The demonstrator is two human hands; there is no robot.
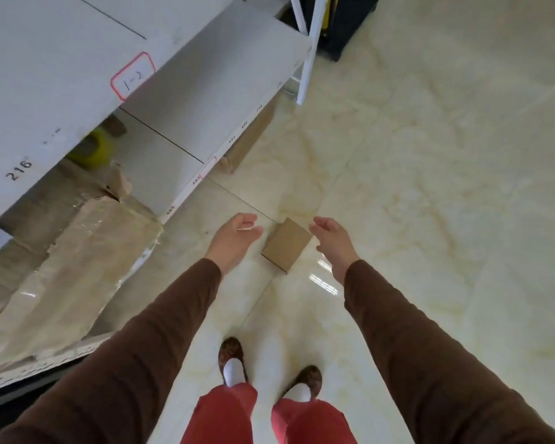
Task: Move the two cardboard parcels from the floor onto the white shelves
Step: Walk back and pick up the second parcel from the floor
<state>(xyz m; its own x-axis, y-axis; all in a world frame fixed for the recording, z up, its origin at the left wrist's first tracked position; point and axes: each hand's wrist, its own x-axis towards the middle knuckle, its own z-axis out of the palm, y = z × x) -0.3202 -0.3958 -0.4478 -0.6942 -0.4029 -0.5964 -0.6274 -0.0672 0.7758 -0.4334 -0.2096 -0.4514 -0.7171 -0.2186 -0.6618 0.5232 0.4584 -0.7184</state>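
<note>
A small flat cardboard parcel point(286, 243) lies on the glossy cream floor just ahead of my feet. My left hand point(234, 239) hovers open to its left, fingers loosely curled, apart from it. On the parcel's other side my right hand point(332, 240) is open too, close to its right corner, holding nothing. The white shelves point(186, 91) run along the left, tier over tier. A second cardboard parcel point(250, 137) sits on the floor under the edge of the lower shelf, farther ahead.
A large taped carton point(77, 267) and a yellow object point(92, 149) fill the lower left shelf. A white upright post point(308, 52) ends the shelving, with a black item point(343, 27) behind it. Open floor spreads to the right.
</note>
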